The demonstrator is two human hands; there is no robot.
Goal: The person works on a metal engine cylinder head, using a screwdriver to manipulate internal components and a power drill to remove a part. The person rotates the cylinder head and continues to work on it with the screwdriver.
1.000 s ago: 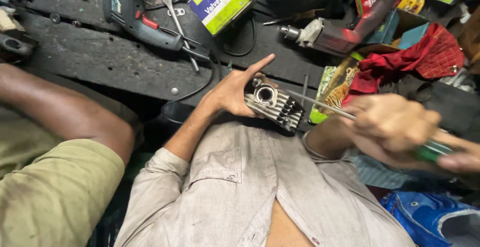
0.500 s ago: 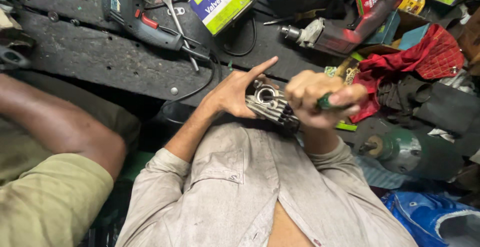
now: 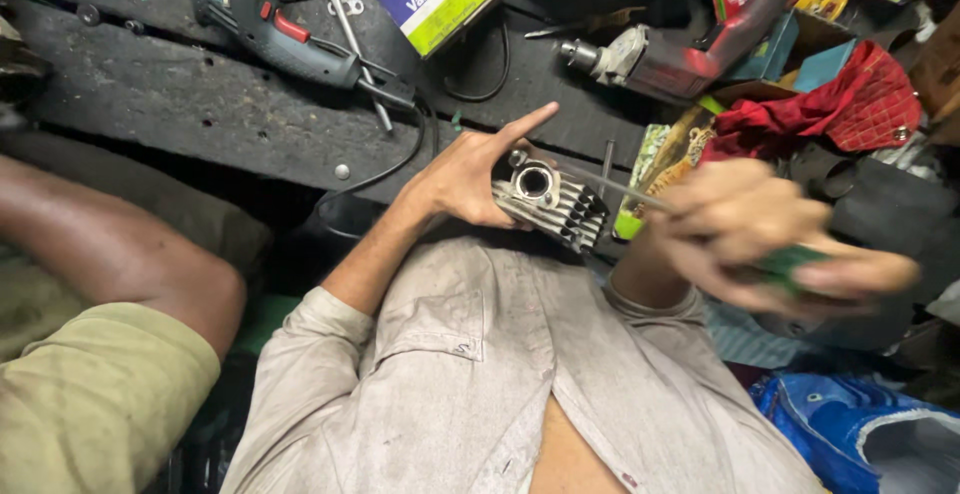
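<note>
Left hand cupped around finned metal cylinder head, index finger straight, held against the chest above the dark workbench; right hand, blurred, fingers closed on green-handled screwdriver, shaft reaching to the head's round port

The person wears a pale grey button-front shirt of thin, creased cloth, dotted with faint grime and small dark specks. It hangs open low at the front, its two edges parting in a narrow V. A stitched placket runs down the middle. On the left side a chest pocket shows — flat, with a seamed top edge. Both sleeves are rolled or pushed up past the elbows, bunched into soft folds, leaving the forearms bare. The left hand and right hand are bare — the right is blurred.
</note>
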